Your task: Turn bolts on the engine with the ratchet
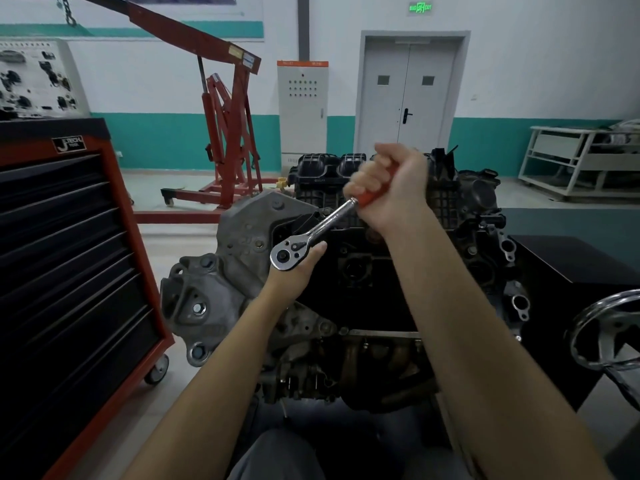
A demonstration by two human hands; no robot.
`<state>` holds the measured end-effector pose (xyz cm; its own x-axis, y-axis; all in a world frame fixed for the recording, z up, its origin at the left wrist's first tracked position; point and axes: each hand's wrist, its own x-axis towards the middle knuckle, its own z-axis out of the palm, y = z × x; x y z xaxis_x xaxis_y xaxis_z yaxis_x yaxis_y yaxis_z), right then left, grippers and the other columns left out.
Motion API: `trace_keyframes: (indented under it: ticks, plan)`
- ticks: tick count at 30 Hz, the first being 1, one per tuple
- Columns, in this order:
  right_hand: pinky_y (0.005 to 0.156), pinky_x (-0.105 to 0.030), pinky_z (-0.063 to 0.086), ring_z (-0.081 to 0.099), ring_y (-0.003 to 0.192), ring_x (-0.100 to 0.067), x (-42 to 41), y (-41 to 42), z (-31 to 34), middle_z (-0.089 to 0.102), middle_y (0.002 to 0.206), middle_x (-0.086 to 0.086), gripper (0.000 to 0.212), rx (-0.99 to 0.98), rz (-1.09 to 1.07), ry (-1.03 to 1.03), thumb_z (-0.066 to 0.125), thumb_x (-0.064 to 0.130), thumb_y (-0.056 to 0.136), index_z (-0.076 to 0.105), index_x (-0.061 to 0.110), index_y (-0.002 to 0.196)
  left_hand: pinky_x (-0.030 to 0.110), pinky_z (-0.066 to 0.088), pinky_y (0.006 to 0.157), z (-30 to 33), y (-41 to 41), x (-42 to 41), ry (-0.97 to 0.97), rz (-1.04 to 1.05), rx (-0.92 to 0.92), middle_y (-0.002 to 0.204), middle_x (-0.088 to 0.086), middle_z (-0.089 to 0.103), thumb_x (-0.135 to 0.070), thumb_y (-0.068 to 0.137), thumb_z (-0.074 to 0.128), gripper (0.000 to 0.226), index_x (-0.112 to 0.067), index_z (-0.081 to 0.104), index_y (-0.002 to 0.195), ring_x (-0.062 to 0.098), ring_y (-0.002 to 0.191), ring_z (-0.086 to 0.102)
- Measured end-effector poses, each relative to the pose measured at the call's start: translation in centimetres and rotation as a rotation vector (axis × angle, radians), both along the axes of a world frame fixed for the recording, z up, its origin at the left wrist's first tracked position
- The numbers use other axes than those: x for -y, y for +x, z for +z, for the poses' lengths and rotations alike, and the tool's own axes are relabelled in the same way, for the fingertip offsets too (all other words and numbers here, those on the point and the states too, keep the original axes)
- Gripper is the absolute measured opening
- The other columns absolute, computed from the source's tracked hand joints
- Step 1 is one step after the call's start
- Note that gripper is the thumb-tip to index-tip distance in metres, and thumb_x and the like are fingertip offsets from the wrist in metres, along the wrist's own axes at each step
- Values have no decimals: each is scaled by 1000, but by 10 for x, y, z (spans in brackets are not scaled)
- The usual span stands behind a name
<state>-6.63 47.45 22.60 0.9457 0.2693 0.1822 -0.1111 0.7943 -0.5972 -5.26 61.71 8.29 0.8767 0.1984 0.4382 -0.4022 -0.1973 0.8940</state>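
Note:
A chrome ratchet wrench [313,234] with an orange grip lies slanted over a car engine [398,289] on a stand. My right hand [388,187] grips the orange handle in a fist at the upper end. My left hand [294,271] sits under the ratchet's round head, cupping it from below with fingers wrapped round its underside; whatever is beneath the head is hidden. A grey cast housing [221,271] forms the engine's left end, and a black intake manifold [332,168] sits at its far side.
A red and black tool cabinet on castors [69,254] stands close on the left. A red engine hoist [225,133] is behind it. A chrome handwheel [609,334] and a dark bench [571,258] are at right. Grey double doors [408,95] and a white rack [581,161] line the back wall.

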Motion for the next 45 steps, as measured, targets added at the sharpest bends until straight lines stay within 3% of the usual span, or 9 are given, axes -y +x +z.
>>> trace_keyframes:
  ticks: [4, 14, 18, 22, 28, 34, 37, 42, 45]
  plan:
    - [39, -16, 25, 23, 34, -9, -12, 9, 12, 28, 39, 7, 39, 23, 94, -76, 47, 10, 86, 35, 18, 50, 14, 25, 45, 0, -1, -5, 42, -53, 3, 45, -16, 29, -20, 94, 61, 55, -27, 32, 49, 2, 41, 26]
    - [50, -23, 37, 35, 39, -13, 8, -75, -87, 31, 45, 4, 30, -201, -327, 602, 50, 18, 71, 40, 17, 43, 9, 29, 45, 1, -5, 4, 19, 105, 140, 38, -16, 33, -13, 91, 66, 57, -21, 29, 48, 2, 38, 32]
    - [46, -20, 39, 31, 39, -12, 5, -76, -86, 30, 44, 4, 32, -110, -332, 520, 48, 17, 75, 39, 18, 45, 9, 27, 46, -4, -4, -1, 44, 66, 120, 38, -15, 32, -6, 93, 62, 55, -18, 30, 49, 1, 37, 32]
    - [45, -18, 30, 25, 38, -11, 3, -51, -48, 27, 41, 6, 34, 47, -241, 278, 49, 13, 77, 37, 20, 46, 11, 41, 57, -10, 3, -1, -140, 147, 71, 47, -17, 52, -6, 91, 63, 40, -20, 49, 57, -4, 50, 48]
    - [40, -17, 29, 25, 35, -9, -13, -11, 8, 29, 40, 6, 39, 72, 0, -83, 47, 9, 87, 37, 17, 51, 15, 28, 48, -7, -1, -4, -56, 1, 71, 46, -16, 33, -29, 78, 59, 35, -12, 39, 55, 1, 45, 31]
    - [43, -19, 30, 26, 38, -11, -6, -52, -46, 29, 43, 6, 37, -21, -248, 298, 49, 12, 83, 39, 19, 48, 15, 31, 52, -7, -2, -5, -167, 30, 69, 47, -16, 39, -5, 92, 61, 50, -25, 39, 51, 0, 44, 34]
    - [49, -24, 37, 33, 41, -13, -2, -80, -76, 32, 46, 4, 30, -75, -344, 500, 51, 18, 75, 40, 18, 47, 12, 29, 46, 1, -3, 2, -126, 56, 144, 43, -16, 33, -15, 92, 65, 56, -24, 31, 48, 1, 41, 30]
    - [49, -24, 39, 31, 42, -13, -3, -89, -86, 30, 45, 3, 36, -17, -354, 455, 47, 17, 81, 38, 19, 46, 10, 25, 42, -2, -2, 1, -83, 49, 143, 36, -15, 29, -9, 96, 58, 67, -28, 30, 37, 2, 34, 26]
    - [45, -20, 31, 25, 38, -11, 1, -62, -58, 27, 42, 6, 38, 51, -299, 338, 45, 13, 83, 36, 20, 47, 11, 37, 49, -7, 2, -2, -114, 99, 98, 41, -16, 45, -10, 94, 61, 50, -24, 44, 49, -1, 42, 42]
